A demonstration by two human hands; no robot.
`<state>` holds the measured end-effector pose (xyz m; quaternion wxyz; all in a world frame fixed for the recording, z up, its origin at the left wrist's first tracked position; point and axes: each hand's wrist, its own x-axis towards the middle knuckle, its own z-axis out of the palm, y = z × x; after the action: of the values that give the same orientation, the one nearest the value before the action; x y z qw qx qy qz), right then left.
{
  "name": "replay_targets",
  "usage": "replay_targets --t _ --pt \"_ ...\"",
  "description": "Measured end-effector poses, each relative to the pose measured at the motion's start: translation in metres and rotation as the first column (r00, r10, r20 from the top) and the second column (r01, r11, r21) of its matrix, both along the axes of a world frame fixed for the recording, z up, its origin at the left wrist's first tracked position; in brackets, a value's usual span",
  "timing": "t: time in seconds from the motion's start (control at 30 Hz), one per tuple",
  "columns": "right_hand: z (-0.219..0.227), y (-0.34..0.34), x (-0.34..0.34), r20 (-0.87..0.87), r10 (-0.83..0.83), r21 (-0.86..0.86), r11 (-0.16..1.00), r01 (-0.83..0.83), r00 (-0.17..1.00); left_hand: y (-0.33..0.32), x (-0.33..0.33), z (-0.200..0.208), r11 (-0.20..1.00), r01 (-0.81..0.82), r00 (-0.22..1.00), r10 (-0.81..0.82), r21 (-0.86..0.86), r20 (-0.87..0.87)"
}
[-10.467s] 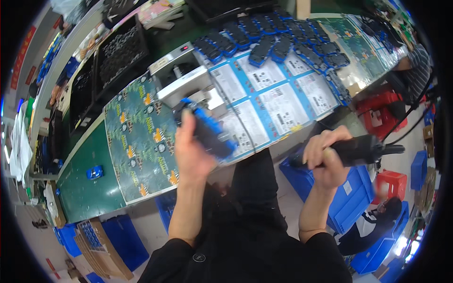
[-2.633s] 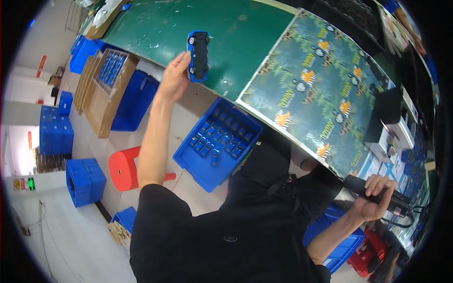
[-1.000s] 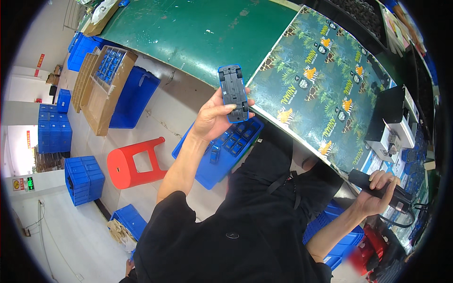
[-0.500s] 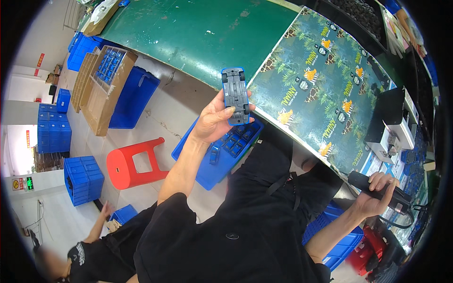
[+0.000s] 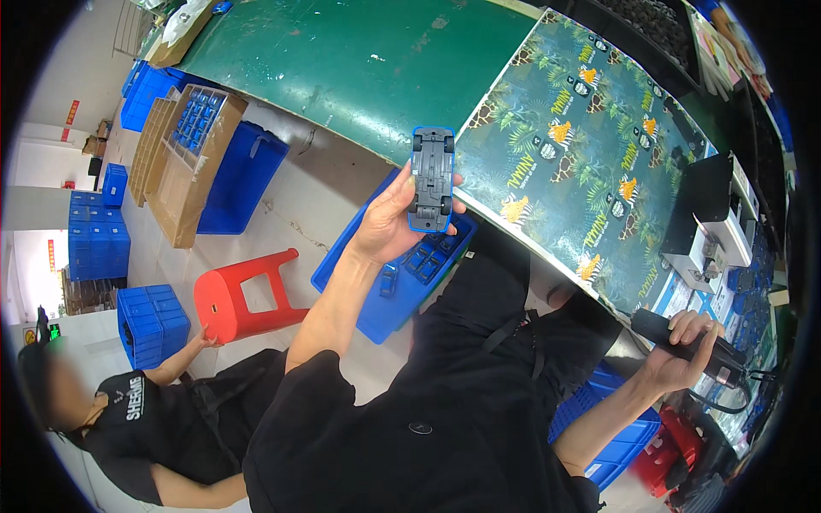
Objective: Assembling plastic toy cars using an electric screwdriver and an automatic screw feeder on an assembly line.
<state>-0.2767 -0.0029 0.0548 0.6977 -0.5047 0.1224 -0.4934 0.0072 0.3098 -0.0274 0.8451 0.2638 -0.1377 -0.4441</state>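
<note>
My left hand point(image 5: 386, 224) holds a blue toy car point(image 5: 433, 179) with its black underside and wheels facing me, near the table edge. The thumb lies along its left side, and fingertips show past its right side. At the right, my right hand point(image 5: 682, 355) is wrapped round a black corded tool point(image 5: 657, 328) shaped like an electric screwdriver; its working tip cannot be made out. Below my left hand stands a blue bin point(image 5: 374, 318) with several blue toy cars point(image 5: 422, 263) in it.
A patterned mat point(image 5: 564, 162) covers part of the green table point(image 5: 342, 64). A black and white device point(image 5: 714, 227) stands at its right. On the left are a red stool point(image 5: 244, 295), a cardboard tray point(image 5: 175, 201), and blue crates point(image 5: 154, 321). A co-worker point(image 5: 171, 427) is at lower left.
The toy car has turned more upright and shifted slightly right in my left hand. The co-worker has come further into view, a hand now at the red stool. My right hand stays put.
</note>
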Motion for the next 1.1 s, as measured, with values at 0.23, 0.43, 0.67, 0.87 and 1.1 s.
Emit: replay_targets --t 0.23,0.43,0.67,0.87,1.1 --pt "-0.003 -0.002 -0.001 0.001 -0.008 -0.017 1.000 0.008 1.000 0.000 -0.002 0.009 1.000 0.001 0.998 -0.001 -0.010 -0.067" --pt "-0.002 -0.002 -0.001 0.001 -0.003 -0.030 1.000 0.003 1.000 0.003 0.000 0.002 1.000 0.025 0.999 -0.025 0.013 0.030" --pt "-0.001 -0.002 0.001 -0.006 0.005 -0.028 1.000 -0.005 1.000 -0.002 -0.003 -0.004 0.996 0.070 0.997 -0.069 -0.048 0.027" --pt "-0.001 -0.003 -0.003 -0.007 0.001 -0.033 0.999 -0.001 1.000 -0.008 -0.011 -0.002 0.994 0.110 0.993 -0.111 0.027 0.037" --pt "-0.007 -0.009 0.003 -0.130 -0.100 -0.065 0.994 0.092 0.986 -0.018 -0.034 0.010 0.980 0.195 0.981 -0.196 0.044 0.010"
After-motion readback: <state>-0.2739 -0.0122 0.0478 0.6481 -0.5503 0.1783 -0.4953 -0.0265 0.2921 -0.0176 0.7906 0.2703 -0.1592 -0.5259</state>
